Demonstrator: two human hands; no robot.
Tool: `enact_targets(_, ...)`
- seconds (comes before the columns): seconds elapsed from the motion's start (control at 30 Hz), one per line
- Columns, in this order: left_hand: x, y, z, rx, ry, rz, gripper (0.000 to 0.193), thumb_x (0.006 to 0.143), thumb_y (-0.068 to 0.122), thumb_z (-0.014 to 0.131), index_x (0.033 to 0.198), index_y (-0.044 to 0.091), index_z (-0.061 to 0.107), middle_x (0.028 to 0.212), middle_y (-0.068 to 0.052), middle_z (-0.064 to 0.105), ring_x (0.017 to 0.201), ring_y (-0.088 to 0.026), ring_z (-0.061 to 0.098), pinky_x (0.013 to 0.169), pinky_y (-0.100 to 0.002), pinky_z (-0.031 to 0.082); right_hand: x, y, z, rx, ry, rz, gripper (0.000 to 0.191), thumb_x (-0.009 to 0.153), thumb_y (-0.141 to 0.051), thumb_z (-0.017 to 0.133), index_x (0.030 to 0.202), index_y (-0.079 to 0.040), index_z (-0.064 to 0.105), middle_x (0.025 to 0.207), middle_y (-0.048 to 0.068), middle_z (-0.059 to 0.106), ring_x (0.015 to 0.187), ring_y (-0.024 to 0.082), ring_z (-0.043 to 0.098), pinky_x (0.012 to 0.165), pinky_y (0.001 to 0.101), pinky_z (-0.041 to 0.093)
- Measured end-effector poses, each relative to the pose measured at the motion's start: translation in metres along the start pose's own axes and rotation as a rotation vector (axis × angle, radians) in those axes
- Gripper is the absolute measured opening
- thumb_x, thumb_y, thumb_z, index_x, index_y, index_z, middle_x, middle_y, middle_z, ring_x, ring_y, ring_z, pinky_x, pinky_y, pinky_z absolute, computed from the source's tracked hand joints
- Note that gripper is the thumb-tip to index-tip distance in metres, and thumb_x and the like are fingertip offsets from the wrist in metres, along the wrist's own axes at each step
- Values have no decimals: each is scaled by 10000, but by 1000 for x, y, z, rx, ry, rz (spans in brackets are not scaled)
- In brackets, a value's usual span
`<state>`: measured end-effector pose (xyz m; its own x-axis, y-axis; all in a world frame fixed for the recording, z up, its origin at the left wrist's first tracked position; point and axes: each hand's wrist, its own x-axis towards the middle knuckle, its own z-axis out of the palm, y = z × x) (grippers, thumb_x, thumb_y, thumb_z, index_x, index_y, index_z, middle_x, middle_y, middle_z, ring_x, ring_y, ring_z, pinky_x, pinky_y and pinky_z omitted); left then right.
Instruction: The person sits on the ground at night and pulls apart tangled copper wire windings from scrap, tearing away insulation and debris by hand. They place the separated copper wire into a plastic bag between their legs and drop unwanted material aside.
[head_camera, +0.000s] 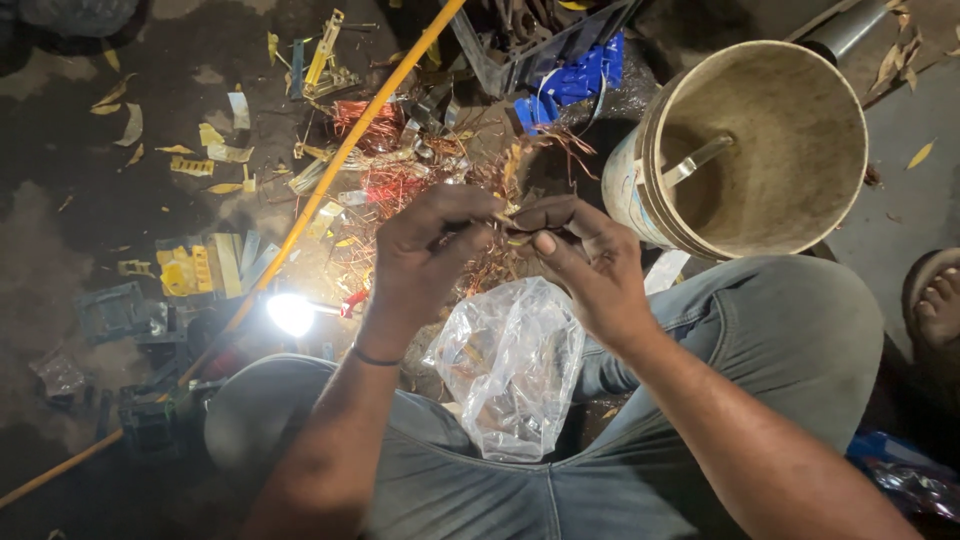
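Note:
My left hand (425, 255) and my right hand (585, 262) meet in the middle of the view, fingertips pinched together on a thin bundle of copper wire strands (512, 228). The strands fan out upward toward a frayed tuft (518, 160). Right below my hands a crumpled clear plastic bag (515, 365) rests between my knees, on my grey-blue trousers. A black band circles my left wrist.
A dirty plastic bucket (830, 215) with a metal piece inside stands at the upper right. A yellow rod (330, 170) runs diagonally across the dark floor. Copper coils (365, 122), yellow scraps (190, 270), blue plastic parts (575, 80) and a bright lamp (291, 313) lie around. A bare foot (938, 300) shows at right.

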<state>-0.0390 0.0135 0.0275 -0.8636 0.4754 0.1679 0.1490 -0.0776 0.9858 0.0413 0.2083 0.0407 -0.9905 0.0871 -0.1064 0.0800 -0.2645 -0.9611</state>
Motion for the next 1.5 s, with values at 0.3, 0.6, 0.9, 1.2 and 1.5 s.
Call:
enact_targets(0.3, 1, -15, -8, -748, 244, -158, 216, 1084, 127, 591, 1285, 48, 605, 1167, -111, 710, 1093, -190, 683, 958, -301, 560, 8, 5, -5, -574, 317, 203, 268, 970, -251, 711, 1129, -46, 644, 985, 53, 708, 711, 117, 607, 575, 307, 499)
enact_targets(0.6, 0, 1, -2, -788, 253, -356, 225, 1105, 223, 483, 1192, 42, 585, 985, -84, 663, 917, -185, 644, 858, -351, 546, 3, -2, -6, -543, 109, -264, 288, 1014, -159, 705, 1286, -69, 676, 1199, 46, 683, 1033, 109, 688, 871, 260, 614)
enact_targets(0.9, -1, 2, 2, -633, 247, -318, 272, 1139, 235, 438, 1242, 22, 571, 979, -85, 645, 889, -167, 627, 831, -330, 544, 2, -1, -8, -457, 54, -301, 181, 1009, -160, 706, 1156, -63, 750, 1021, 32, 726, 906, 89, 655, 746, 239, 568)
enact_targets(1.2, 2, -7, 1, -775, 186, -225, 280, 1142, 241, 490, 1280, 9, 560, 988, -115, 655, 884, -195, 645, 808, -345, 549, 3, -2, -8, -475, 50, -326, 167, 1005, -153, 714, 1145, -74, 758, 1048, 34, 744, 936, 98, 669, 786, 249, 575)
enact_targets(1.5, 3, -6, 0, -718, 188, -221, 310, 1130, 266, 499, 1292, 8, 554, 987, -131, 667, 907, -217, 674, 842, -361, 565, 3, -1, -8, -463, 51, -331, 186, 1003, -162, 721, 1146, -47, 751, 1021, 43, 737, 921, 113, 660, 775, 262, 555)
